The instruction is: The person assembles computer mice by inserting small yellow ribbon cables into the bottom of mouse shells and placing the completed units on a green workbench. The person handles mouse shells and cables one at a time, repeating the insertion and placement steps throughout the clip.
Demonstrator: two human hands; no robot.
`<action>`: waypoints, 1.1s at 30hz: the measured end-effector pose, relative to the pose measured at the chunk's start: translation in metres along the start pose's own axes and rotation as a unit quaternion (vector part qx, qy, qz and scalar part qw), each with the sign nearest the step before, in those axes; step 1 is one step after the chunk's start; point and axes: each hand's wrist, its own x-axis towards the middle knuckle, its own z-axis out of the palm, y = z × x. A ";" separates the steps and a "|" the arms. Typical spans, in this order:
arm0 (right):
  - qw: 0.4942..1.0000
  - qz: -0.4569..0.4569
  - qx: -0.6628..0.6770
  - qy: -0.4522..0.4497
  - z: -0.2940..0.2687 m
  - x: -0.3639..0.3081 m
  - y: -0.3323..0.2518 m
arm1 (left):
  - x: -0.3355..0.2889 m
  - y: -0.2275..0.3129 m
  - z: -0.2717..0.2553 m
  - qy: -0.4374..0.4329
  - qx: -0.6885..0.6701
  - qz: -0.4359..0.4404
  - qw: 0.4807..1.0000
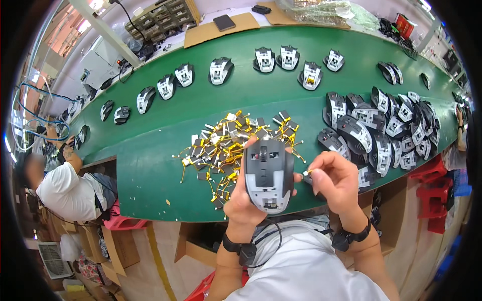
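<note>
My left hand point(241, 206) is wrapped round a partly assembled computer mouse point(264, 179), black with a pale grey plate and open cut-outs. It is held up over the green bench's near edge. Just right of it, my right hand point(337, 181) pinches a small battery lead with a white plug point(307, 173); the dark battery body is partly hidden by the fingers. Behind the held mouse lies a loose heap of batteries point(221, 145), dark and silvery with yellow tape, thin wires and white plugs.
A pile of similar mouse bodies point(359, 133) crowds the bench at right. More stand in a row along the raised green strip point(193, 95), one with a yellow battery inside point(311, 79). A co-worker point(65, 185) sits at left. Cardboard boxes point(120, 248) and red stools point(433, 193) stand below.
</note>
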 end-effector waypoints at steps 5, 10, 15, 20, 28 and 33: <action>0.924 -0.214 -0.316 0.003 0.007 -0.007 0.012 | 0.012 -0.021 0.007 0.047 0.042 0.094 0.994; 0.859 -0.322 -0.399 0.012 0.011 -0.001 0.019 | 0.007 -0.024 0.009 0.067 0.075 0.141 0.985; 0.807 -0.355 -0.468 -0.064 0.014 -0.002 0.004 | 0.005 -0.019 0.013 0.090 0.098 0.192 0.972; 0.783 -0.370 -0.485 -0.120 0.016 0.004 0.002 | 0.000 -0.018 0.013 0.083 0.152 0.220 0.960; 0.769 -0.386 -0.484 -0.160 0.014 0.007 0.005 | -0.002 -0.021 0.016 0.090 0.142 0.214 0.962; 0.718 -0.395 -0.528 -0.222 0.014 0.012 -0.009 | -0.002 -0.021 0.016 0.125 0.160 0.210 0.956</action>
